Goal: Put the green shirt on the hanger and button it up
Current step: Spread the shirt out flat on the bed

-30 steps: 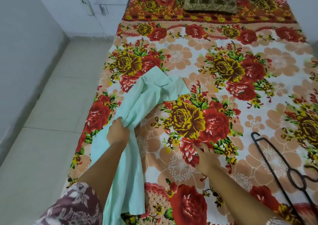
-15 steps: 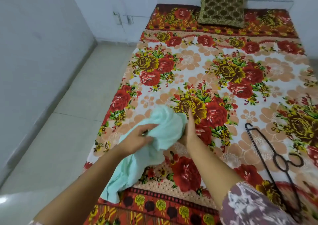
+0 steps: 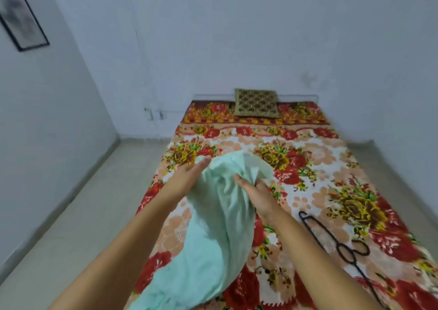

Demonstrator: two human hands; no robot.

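Observation:
The pale green shirt [image 3: 213,219] is bunched and lifted off the bed, its lower part trailing down toward the near edge. My left hand [image 3: 187,174] holds its upper left side, thumb on top and fingers hidden behind the cloth. My right hand [image 3: 258,191] grips a fold of the fabric on the right, fingers curled into it. The black wire hanger [image 3: 341,248] lies flat on the blanket to the right of my right forearm, untouched.
The bed [image 3: 320,153] carries a red and yellow floral blanket, with a brown patterned pillow [image 3: 256,102] at its far end. Tiled floor [image 3: 83,215] runs along the left. White walls close in, and a framed picture [image 3: 21,18] hangs at the upper left.
The shirt has been gathered and raised off the blanket. My right hand went from lying on the bed to gripping the fabric. The camera has tilted up and back.

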